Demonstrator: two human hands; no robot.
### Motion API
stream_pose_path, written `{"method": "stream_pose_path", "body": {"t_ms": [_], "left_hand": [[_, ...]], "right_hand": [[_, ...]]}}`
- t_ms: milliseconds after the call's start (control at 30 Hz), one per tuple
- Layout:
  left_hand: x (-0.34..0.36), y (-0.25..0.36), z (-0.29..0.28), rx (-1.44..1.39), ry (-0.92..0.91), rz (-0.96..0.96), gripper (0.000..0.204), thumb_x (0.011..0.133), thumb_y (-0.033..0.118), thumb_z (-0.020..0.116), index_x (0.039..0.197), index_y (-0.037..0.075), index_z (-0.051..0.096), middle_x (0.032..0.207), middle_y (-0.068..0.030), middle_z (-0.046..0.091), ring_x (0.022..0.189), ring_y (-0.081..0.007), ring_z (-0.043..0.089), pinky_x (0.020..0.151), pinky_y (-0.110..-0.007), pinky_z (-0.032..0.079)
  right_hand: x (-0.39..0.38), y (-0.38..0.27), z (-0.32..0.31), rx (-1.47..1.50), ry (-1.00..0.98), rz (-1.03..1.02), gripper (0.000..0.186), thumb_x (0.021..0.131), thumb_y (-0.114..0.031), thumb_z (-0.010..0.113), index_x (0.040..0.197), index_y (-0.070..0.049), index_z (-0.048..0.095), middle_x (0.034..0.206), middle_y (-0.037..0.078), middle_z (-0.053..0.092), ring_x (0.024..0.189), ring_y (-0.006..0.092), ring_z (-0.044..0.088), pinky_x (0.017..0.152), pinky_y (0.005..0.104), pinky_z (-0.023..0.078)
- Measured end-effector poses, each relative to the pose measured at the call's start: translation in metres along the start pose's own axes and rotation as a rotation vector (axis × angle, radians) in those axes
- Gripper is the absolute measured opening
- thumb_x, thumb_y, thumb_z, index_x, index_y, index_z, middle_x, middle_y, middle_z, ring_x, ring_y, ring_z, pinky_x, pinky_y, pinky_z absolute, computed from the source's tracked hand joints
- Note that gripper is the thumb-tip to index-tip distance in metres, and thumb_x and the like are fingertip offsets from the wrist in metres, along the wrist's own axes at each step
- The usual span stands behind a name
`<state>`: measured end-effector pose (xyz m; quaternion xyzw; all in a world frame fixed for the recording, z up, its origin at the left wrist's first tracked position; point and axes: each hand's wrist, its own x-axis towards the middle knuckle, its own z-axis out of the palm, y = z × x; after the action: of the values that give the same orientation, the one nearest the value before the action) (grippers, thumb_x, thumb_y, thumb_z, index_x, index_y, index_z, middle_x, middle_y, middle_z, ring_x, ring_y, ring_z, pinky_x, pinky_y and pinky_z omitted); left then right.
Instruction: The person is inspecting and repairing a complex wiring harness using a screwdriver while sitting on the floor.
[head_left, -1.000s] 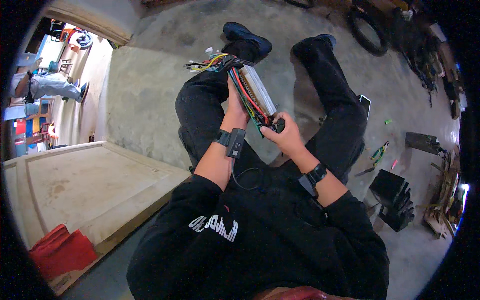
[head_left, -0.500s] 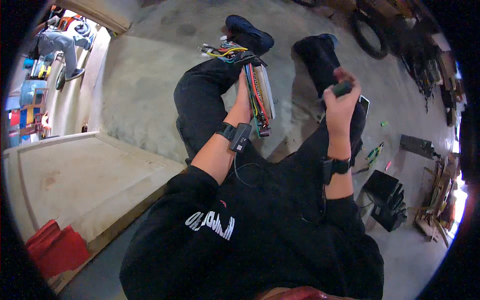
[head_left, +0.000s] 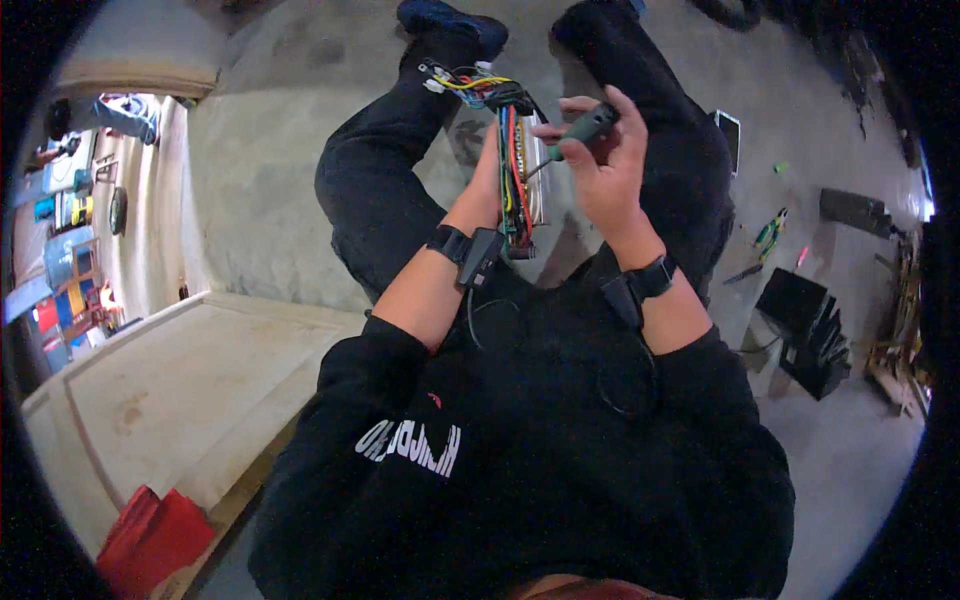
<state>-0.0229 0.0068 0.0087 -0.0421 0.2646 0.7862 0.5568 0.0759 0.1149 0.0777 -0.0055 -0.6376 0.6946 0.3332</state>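
Holding wired unit (head_left: 538,203) between legs (head_left: 375,175), long axis fore-aft, loose cables (head_left: 468,84) pointing far-left; left hand (head_left: 486,178) cupped against its left side, right hand (head_left: 612,178) closed round green screwdriver (head_left: 590,127), shaft slanting down-left toward unit.

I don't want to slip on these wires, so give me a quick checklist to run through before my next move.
1. Unit held: ok. Your left hand holds the wired metal unit between your legs.
2. Tool in hand: ok. Your right hand grips the green-handled screwdriver, shaft pointing at the unit.
3. Tip seated: cannot tell. The tip is too small to make out.
4. Wires well away from the shaft: not ok. Coloured wires run along the unit, close to the shaft's end.
5. Pliers out of the way: ok. The pliers lie on the floor, right of your right leg.
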Motion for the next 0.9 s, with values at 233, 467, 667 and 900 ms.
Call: {"method": "stream_pose_path", "body": {"t_ms": [233,467,667,900], "left_hand": [[-0.027,0.005,0.036,-0.061,0.106,0.025,0.056,0.1,0.054,0.038,0.127,0.007,0.055,0.116,-0.011,0.066,0.104,-0.0197,0.065,0.089,-0.034,0.055],[-0.019,0.012,0.028,0.09,-0.039,0.097,0.044,0.098,0.036,0.052,0.137,0.014,0.052,0.124,-0.0079,0.062,0.112,-0.0216,0.063,0.097,-0.035,0.051],[-0.001,0.001,-0.014,-0.032,0.03,-0.031,0.046,0.095,0.038,0.054,0.134,0.013,0.053,0.12,-0.0069,0.063,0.105,-0.0189,0.063,0.09,-0.034,0.052],[-0.007,-0.004,-0.004,-0.038,0.097,-0.017,0.061,0.098,0.059,0.041,0.116,0.006,0.065,0.104,-0.0046,0.069,0.087,-0.0145,0.066,0.076,-0.03,0.054]], "right_hand": [[-0.001,0.008,0.011,-0.103,-0.047,0.041,0.059,0.091,-0.011,0.069,0.141,-0.008,0.038,0.121,0.015,0.062,0.099,0.0216,0.068,0.089,0.0339,0.053],[-0.003,0.014,0.01,-0.137,-0.022,0.018,0.063,0.089,-0.007,0.071,0.142,-0.009,0.037,0.12,0.014,0.062,0.098,0.021,0.068,0.089,0.0341,0.053],[0.0,0.013,0.014,-0.07,0.001,-0.002,0.06,0.089,-0.007,0.071,0.14,-0.009,0.039,0.119,0.014,0.062,0.099,0.0205,0.068,0.09,0.0338,0.053],[-0.004,0.014,0.006,-0.145,-0.016,-0.002,0.06,0.089,-0.009,0.072,0.139,-0.008,0.04,0.118,0.014,0.063,0.1,0.0203,0.068,0.09,0.0345,0.052]]}}
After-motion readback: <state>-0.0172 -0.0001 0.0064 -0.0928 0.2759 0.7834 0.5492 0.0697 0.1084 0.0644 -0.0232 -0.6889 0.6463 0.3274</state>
